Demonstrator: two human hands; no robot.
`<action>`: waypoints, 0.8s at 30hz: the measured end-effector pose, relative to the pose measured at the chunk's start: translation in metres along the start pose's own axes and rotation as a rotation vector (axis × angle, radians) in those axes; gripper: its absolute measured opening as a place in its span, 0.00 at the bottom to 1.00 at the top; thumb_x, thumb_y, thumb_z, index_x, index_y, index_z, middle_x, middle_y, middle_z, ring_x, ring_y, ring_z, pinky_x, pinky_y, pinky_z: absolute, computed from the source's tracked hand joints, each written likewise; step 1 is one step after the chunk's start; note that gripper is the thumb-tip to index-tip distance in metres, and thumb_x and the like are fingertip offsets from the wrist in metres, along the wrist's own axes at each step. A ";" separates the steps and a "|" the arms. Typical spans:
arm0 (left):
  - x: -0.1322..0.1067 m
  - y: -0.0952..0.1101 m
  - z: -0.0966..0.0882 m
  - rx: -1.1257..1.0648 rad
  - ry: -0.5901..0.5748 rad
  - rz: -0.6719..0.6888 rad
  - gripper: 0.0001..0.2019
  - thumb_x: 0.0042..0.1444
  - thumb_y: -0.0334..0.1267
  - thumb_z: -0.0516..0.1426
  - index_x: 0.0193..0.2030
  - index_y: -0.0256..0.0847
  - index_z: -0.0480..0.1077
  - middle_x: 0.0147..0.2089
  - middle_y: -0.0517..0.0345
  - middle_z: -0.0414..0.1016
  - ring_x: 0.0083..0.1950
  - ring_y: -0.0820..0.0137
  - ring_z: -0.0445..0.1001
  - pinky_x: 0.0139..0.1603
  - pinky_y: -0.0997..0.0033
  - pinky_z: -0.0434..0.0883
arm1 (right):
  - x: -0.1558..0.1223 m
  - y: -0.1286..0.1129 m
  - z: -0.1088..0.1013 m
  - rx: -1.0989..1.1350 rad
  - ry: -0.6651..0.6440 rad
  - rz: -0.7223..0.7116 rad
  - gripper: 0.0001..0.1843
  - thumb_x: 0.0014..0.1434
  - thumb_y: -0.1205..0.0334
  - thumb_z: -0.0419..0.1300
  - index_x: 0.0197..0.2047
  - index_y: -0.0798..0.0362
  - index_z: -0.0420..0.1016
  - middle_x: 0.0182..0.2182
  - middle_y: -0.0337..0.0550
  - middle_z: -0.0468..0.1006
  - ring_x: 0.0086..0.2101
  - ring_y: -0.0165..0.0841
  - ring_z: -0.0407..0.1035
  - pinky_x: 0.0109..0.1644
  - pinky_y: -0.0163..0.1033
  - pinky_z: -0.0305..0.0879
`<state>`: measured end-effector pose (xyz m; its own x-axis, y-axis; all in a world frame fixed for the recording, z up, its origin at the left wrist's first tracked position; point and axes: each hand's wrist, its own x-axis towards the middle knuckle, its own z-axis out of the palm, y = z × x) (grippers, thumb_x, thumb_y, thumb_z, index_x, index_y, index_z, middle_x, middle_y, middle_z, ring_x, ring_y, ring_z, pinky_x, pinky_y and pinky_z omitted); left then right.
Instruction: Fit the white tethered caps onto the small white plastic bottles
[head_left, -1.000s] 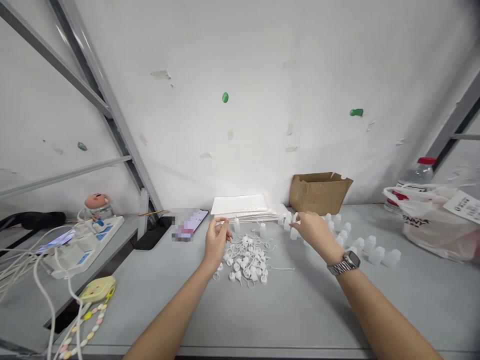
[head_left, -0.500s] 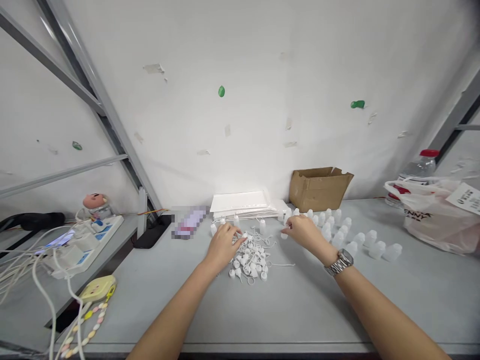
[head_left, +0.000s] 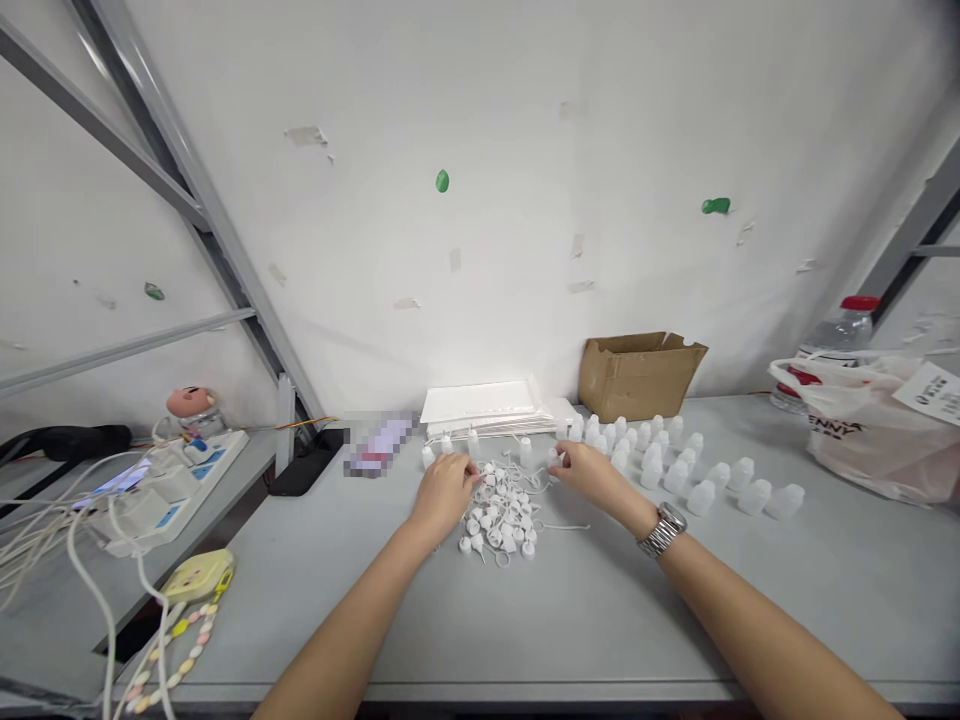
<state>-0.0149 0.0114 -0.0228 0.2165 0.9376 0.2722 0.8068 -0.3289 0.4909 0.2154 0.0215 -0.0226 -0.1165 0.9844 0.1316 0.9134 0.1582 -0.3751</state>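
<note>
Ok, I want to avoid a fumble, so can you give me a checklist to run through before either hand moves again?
1. Left hand at the pile of white caps: ok, at its left side.
2. Cap gripped by the left hand: cannot tell, fingertips too small.
3. Right hand holding a bottle: ok, apparently pinched at the fingertips.
4. Caps laid out singly: not ok, they lie heaped together.
5. Cardboard box apart from both hands: ok.
</note>
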 end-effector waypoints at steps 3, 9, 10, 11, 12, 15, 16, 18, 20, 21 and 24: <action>0.001 0.002 -0.003 -0.036 0.041 -0.016 0.07 0.53 0.34 0.50 0.30 0.44 0.69 0.32 0.55 0.74 0.38 0.63 0.69 0.40 0.64 0.63 | -0.002 -0.002 -0.001 0.003 0.008 -0.002 0.05 0.54 0.64 0.56 0.32 0.56 0.69 0.30 0.46 0.76 0.29 0.33 0.68 0.28 0.33 0.53; 0.000 0.003 -0.006 -0.143 0.105 -0.046 0.08 0.51 0.36 0.52 0.29 0.46 0.73 0.35 0.56 0.77 0.42 0.62 0.70 0.43 0.64 0.63 | -0.007 -0.006 -0.007 0.000 0.074 0.006 0.05 0.54 0.63 0.54 0.30 0.56 0.66 0.34 0.50 0.73 0.32 0.35 0.67 0.32 0.34 0.55; 0.000 0.003 -0.006 -0.165 0.108 -0.058 0.06 0.50 0.37 0.54 0.28 0.46 0.73 0.33 0.57 0.77 0.40 0.62 0.70 0.41 0.65 0.64 | -0.007 -0.006 -0.007 0.002 0.088 0.016 0.05 0.54 0.63 0.53 0.32 0.56 0.65 0.34 0.50 0.73 0.32 0.35 0.67 0.31 0.34 0.54; 0.000 0.002 -0.006 -0.189 0.108 -0.072 0.05 0.48 0.37 0.55 0.26 0.46 0.73 0.31 0.58 0.77 0.39 0.63 0.71 0.40 0.66 0.64 | -0.007 -0.006 -0.008 0.006 0.099 0.028 0.05 0.55 0.63 0.53 0.33 0.56 0.65 0.33 0.49 0.73 0.32 0.35 0.67 0.31 0.34 0.54; 0.000 0.002 -0.006 -0.215 0.106 -0.088 0.04 0.47 0.37 0.56 0.26 0.46 0.73 0.30 0.58 0.77 0.37 0.63 0.72 0.38 0.66 0.65 | -0.007 -0.006 -0.009 0.008 0.109 0.041 0.06 0.55 0.62 0.52 0.34 0.56 0.64 0.31 0.48 0.73 0.31 0.35 0.67 0.30 0.34 0.54; 0.001 0.001 -0.006 -0.298 0.091 -0.139 0.03 0.44 0.38 0.58 0.26 0.45 0.74 0.29 0.59 0.78 0.33 0.65 0.74 0.32 0.69 0.66 | -0.005 -0.006 -0.011 0.052 0.147 0.075 0.07 0.56 0.62 0.51 0.37 0.56 0.62 0.29 0.46 0.73 0.30 0.35 0.68 0.28 0.34 0.53; 0.002 0.000 -0.006 -0.324 0.087 -0.152 0.04 0.44 0.38 0.58 0.26 0.45 0.74 0.28 0.59 0.78 0.32 0.66 0.74 0.31 0.70 0.67 | -0.005 -0.007 -0.011 0.079 0.165 0.082 0.07 0.56 0.61 0.51 0.37 0.55 0.62 0.29 0.45 0.73 0.29 0.34 0.68 0.28 0.34 0.53; 0.003 0.000 -0.006 -0.366 0.080 -0.171 0.05 0.45 0.39 0.58 0.27 0.45 0.75 0.27 0.59 0.79 0.30 0.66 0.75 0.30 0.70 0.67 | -0.006 -0.008 -0.013 0.134 0.206 0.091 0.06 0.56 0.61 0.50 0.37 0.54 0.61 0.29 0.44 0.73 0.28 0.34 0.68 0.27 0.34 0.53; 0.003 -0.001 -0.006 -0.386 0.074 -0.182 0.07 0.46 0.40 0.56 0.30 0.45 0.76 0.27 0.59 0.79 0.28 0.66 0.75 0.30 0.70 0.68 | -0.007 -0.010 -0.014 0.173 0.230 0.091 0.06 0.56 0.60 0.50 0.36 0.53 0.61 0.28 0.43 0.73 0.27 0.34 0.67 0.27 0.34 0.53; 0.003 -0.001 -0.007 -0.387 0.072 -0.182 0.08 0.47 0.40 0.56 0.31 0.46 0.76 0.28 0.58 0.79 0.28 0.66 0.75 0.31 0.69 0.67 | -0.007 -0.011 -0.015 0.187 0.234 0.091 0.07 0.56 0.59 0.50 0.36 0.53 0.62 0.27 0.42 0.73 0.26 0.34 0.67 0.27 0.34 0.53; 0.003 -0.001 -0.007 -0.361 0.080 -0.165 0.08 0.47 0.40 0.55 0.29 0.48 0.76 0.30 0.59 0.79 0.32 0.65 0.75 0.33 0.69 0.66 | -0.009 -0.013 -0.017 0.213 0.224 0.096 0.09 0.57 0.58 0.49 0.37 0.53 0.63 0.27 0.41 0.73 0.25 0.33 0.67 0.26 0.34 0.53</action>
<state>-0.0192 0.0133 -0.0168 0.0455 0.9741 0.2215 0.5791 -0.2064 0.7887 0.2111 0.0097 -0.0035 0.0766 0.9580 0.2762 0.8114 0.1011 -0.5757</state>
